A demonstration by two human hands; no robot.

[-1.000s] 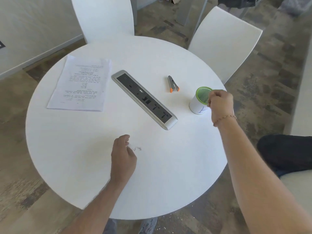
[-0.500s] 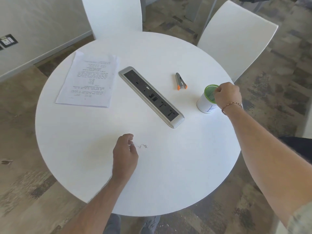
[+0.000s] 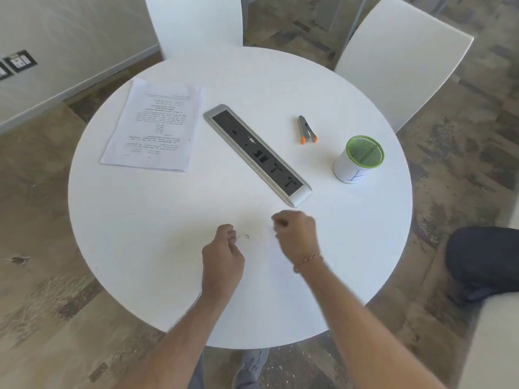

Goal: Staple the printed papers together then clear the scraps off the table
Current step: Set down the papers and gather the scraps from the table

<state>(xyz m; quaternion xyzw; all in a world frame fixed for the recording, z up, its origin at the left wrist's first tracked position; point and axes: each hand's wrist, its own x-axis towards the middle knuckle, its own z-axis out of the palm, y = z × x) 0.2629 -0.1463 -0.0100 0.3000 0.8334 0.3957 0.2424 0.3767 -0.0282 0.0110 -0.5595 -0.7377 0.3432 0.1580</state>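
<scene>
Between the two hands, on the white round table, lie the scraps: tiny pale bits, too small to identify for certain. The left hand sits just beside them with fingers curled narrow, thumb toward forefinger; whether it already pinches a bit I cannot tell. The right hand is loosely fisted just to their right, its contents hidden. Such bits look weightless and hard to grip flat, so a fingertip pinch or sweeping them to the edge probably works best.

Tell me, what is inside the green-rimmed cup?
Inside the cup only its green mesh wall shows; no contents are visible. The bottom is hidden by the near wall.
</scene>
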